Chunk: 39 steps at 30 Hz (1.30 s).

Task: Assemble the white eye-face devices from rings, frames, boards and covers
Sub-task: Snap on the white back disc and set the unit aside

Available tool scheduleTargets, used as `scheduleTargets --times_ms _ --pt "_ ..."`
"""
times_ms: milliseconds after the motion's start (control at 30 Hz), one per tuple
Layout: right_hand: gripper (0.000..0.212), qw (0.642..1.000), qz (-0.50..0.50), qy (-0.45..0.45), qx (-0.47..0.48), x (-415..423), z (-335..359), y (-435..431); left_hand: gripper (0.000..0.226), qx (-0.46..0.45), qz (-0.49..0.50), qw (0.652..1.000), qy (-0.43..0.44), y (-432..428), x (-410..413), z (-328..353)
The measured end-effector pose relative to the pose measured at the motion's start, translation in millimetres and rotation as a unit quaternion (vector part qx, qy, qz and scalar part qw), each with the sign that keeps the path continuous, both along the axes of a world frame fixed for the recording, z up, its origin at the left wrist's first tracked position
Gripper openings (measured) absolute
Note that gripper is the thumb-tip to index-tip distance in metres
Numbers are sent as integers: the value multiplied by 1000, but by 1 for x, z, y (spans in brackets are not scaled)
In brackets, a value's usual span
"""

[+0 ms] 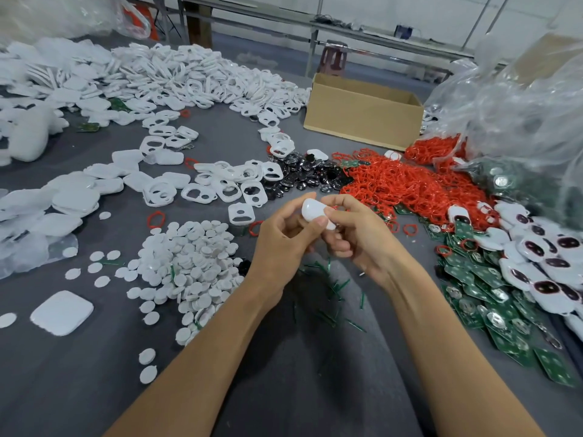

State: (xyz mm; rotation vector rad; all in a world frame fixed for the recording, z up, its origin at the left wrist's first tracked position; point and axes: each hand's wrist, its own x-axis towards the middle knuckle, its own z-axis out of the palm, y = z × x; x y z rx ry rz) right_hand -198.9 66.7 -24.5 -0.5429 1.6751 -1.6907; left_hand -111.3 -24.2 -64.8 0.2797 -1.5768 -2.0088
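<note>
The white device is held up between two hands, above the gray table, near the middle of what we see. We see only its smooth, round white side, so we cannot tell what is on its face. The left hand pinches it, with the thumb pressed on the near edge and the fingers curled. The right hand holds the other end, with its fingers curled round it. The two hands are close together and meet at the device.

All around we see heaps of parts on the table. Just past the hands lies a pile of shiny black round pieces. To the right of it is a big heap of red rings. Green boards are spread along the right side. Beside and partly on them lie white devices with dark eyes. White frames with holes lie past the left hand, and many more are heaped far back. Left of the left arm we see a pile of small white round discs. Flat white covers lie at the left edge. Thin green bits lie scattered under the hands. An open cardboard box stands behind the red rings. A clear plastic bag bulges at the right.
</note>
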Motion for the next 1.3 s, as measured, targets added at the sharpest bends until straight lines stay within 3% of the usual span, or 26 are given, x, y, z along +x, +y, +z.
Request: scheduleTargets --times_ms 167,367,567,700,1100,1233,1300 --pt "17 972 37 230 40 -4 6 10 35 60 35 998 4 -3 2 5" --pt "30 936 55 346 24 -6 13 16 35 130 -1 991 32 -4 1 5" --pt "25 807 37 584 82 -3 8 11 27 150 10 988 40 -3 -1 2" --pt "24 781 42 616 91 3 9 6 47 156 25 987 15 -3 -2 0" --pt "35 814 110 535 201 -3 35 22 30 167 -46 985 -10 3 -2 1" --pt "38 764 84 596 233 -6 28 18 24 137 -63 988 -32 6 -2 -1" --pt "41 759 89 598 241 -7 29 19 15 118 -63 990 -46 8 -2 -2"
